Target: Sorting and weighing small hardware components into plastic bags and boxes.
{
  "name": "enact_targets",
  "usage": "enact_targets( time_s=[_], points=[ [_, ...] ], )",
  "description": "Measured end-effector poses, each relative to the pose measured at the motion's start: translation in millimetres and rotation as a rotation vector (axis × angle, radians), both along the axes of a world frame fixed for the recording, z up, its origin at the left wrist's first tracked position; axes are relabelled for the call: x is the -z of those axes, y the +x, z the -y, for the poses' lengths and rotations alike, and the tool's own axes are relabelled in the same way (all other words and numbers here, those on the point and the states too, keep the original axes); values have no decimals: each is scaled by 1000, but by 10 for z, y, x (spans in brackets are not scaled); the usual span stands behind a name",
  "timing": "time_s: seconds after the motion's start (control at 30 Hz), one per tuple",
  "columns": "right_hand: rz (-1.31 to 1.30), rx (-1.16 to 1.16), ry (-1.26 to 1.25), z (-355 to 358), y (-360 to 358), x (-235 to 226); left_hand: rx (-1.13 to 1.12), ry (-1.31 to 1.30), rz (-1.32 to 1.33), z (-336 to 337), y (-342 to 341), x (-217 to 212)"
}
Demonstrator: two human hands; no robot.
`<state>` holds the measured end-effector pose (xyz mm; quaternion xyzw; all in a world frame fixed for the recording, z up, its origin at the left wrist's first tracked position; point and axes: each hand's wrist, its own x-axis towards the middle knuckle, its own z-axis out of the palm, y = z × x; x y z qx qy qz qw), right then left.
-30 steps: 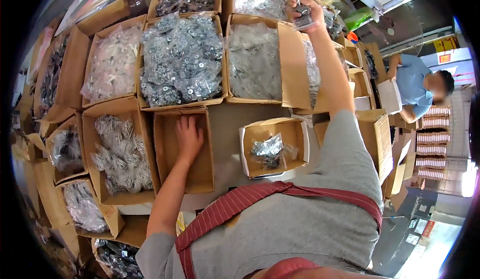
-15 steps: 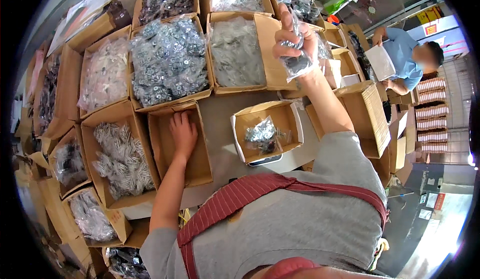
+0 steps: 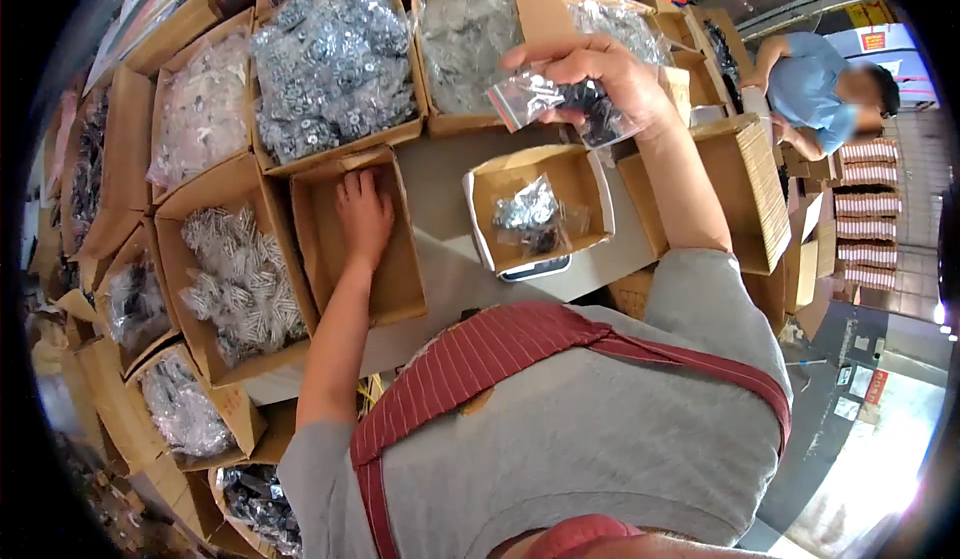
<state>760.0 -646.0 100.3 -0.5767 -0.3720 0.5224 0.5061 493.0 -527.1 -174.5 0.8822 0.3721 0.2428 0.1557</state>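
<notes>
- Far left, open cardboard boxes hold bagged metal parts; the one just beside your left arm holds pale, pronged pieces [image 3: 240, 284].
- Your left hand [image 3: 365, 214] lies flat, fingers spread and holding nothing, on the floor of an otherwise bare brown box [image 3: 400, 279] on the worktop [image 3: 440, 184].
- In the middle, a small open carton [image 3: 590, 184] sits on a white scale, with one clear bag of small metal parts [image 3: 530, 221] lying inside it. One bag in looks like an early stage of the filling.
- Your right hand [image 3: 610, 79] is raised above and behind that carton, fingers pinched on a clear bag of dark parts [image 3: 565, 104]; this bag is not yet in the carton.
- Far right, another person [image 3: 815, 89] in a blue shirt bends over other boxes.
</notes>
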Motion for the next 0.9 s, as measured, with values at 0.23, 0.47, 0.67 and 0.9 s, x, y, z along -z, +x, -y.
enact_targets(
  time_s=[0.23, 0.47, 0.67, 0.9],
  points=[
    [221, -108, 18, 194, -7, -14, -20, 41, 9, 43, -31, 167],
    [550, -879, -257, 128, 75, 191, -36, 49, -16, -25, 15, 170],
    [669, -839, -184, -664, 349, 245, -45, -2, -64, -91, 2, 151],
    [854, -266, 156, -2769, 403, 420, -64, -132, -117, 23, -91, 200]
  ],
)
